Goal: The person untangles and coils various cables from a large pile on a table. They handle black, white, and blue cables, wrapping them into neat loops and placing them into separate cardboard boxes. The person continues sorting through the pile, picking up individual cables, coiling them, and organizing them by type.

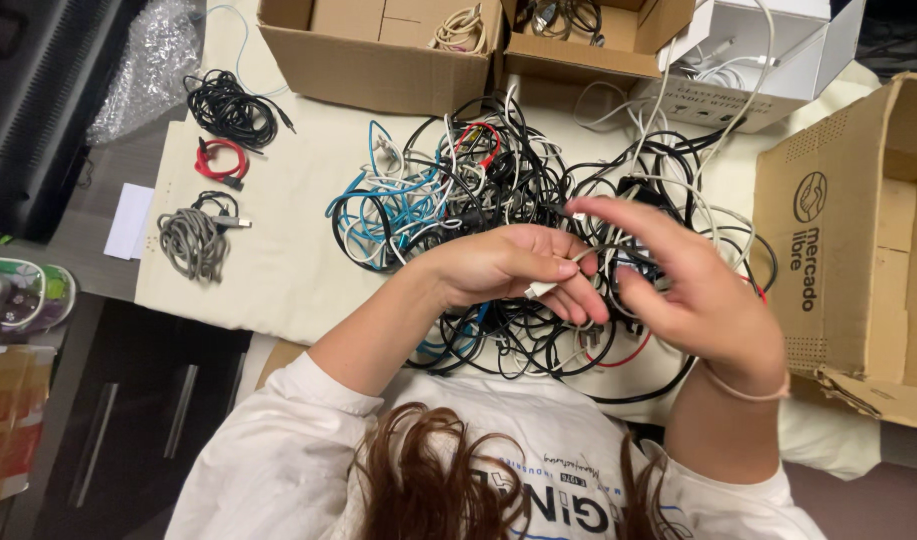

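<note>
Your tabletop (pixel 278 270) wore a cream cloth; your left hand (pixel 508 265) pinched a white cable (pixel 578 262), your right hand (pixel 698 290) hung released, and the cable's far end vanished in the tangle (pixel 478 190).

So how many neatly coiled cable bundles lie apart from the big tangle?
3, all left of the tangle: a black bundle at the top, a red bundle just below it, and a grey bundle lowest. Others may be hidden in the boxes.

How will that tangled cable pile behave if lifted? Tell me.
Probably floppy: the cable pile is thin looping cords. Likely lifts as one clump; strands interlace, and the white cable in the left hand seems to run into it.
</note>
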